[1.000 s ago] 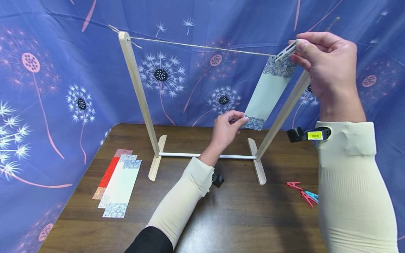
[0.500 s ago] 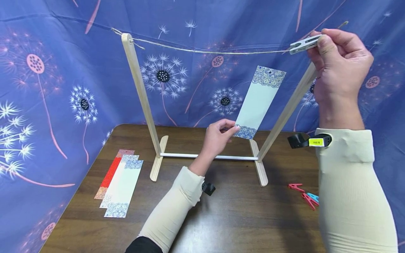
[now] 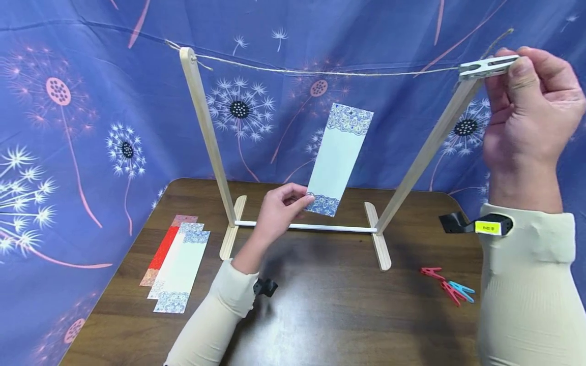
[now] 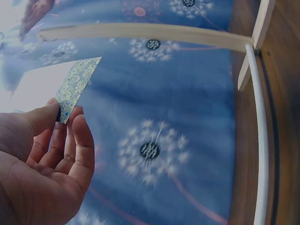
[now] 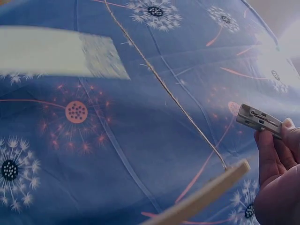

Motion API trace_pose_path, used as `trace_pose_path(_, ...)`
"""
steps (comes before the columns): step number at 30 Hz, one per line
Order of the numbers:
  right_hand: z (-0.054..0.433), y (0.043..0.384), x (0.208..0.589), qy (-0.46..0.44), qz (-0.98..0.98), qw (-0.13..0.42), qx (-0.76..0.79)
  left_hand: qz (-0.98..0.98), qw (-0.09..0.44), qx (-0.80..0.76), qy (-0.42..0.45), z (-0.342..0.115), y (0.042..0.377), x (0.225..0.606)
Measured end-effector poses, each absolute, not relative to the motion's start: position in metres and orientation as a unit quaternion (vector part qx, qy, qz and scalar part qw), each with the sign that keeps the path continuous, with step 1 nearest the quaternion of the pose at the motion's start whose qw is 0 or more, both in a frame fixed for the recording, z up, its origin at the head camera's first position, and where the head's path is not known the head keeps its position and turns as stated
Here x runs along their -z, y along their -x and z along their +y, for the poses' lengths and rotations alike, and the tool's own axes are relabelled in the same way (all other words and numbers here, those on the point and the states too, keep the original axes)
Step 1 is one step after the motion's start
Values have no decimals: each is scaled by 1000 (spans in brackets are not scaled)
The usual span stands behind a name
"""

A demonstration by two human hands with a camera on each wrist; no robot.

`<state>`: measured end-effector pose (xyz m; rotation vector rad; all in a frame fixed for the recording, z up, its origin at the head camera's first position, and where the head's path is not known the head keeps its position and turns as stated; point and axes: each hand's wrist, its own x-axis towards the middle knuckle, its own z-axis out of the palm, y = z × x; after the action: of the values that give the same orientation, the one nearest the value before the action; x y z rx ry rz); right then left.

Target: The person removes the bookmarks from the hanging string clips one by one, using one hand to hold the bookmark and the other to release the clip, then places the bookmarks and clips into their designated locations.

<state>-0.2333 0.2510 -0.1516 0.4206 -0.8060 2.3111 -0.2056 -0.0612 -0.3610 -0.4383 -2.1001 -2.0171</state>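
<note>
My left hand (image 3: 280,213) pinches the lower corner of a white bookmark (image 3: 336,160) with blue lace-patterned ends. The bookmark stands tilted in the air, its top edge below the twine (image 3: 293,72). Thumb and fingertips meet on its patterned end (image 4: 72,89) in the left wrist view. At the upper right, my right hand (image 3: 533,104) pinches a grey clothespin (image 3: 487,67) between thumb and fingers. In the right wrist view the clothespin (image 5: 258,119) is apart from the twine (image 5: 168,91), with nothing between its tips.
Two wooden posts (image 3: 206,132) on feet carry the twine, joined low down by a white rod (image 3: 339,228). Overlapping bookmarks (image 3: 183,267), red and white, lie on the brown table (image 3: 293,315) at left. Red and blue clothespins (image 3: 453,293) lie at right. A blue dandelion-print cloth (image 3: 256,30) hangs behind.
The left hand has drawn the bookmark down and left, away from the twine and clothespin. The right hand has moved right with the clothespin still in its fingers.
</note>
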Motion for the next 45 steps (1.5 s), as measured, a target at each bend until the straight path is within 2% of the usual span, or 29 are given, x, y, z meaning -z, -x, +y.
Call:
trace_pose_path(18, 326, 196, 243, -133, -312, 295, -893, -797, 94, 594, 45, -227, 117, 382)
trace_pose_path(26, 345, 171, 292, -148, -324, 267, -895, -832, 49, 552, -12, -284, 82, 387)
trace_pose_path(32, 357, 150, 332, -148, -344, 224, -900, -832, 6, 552, -50, -313, 61, 401)
trace_pose_path(39, 372, 129, 378, -153, -320, 143, -924, -806, -45, 583, -91, -329, 44, 428)
trace_pose_path(45, 381, 112, 412, -133, -311, 141, -931, -807, -83, 575, -108, -338, 41, 442)
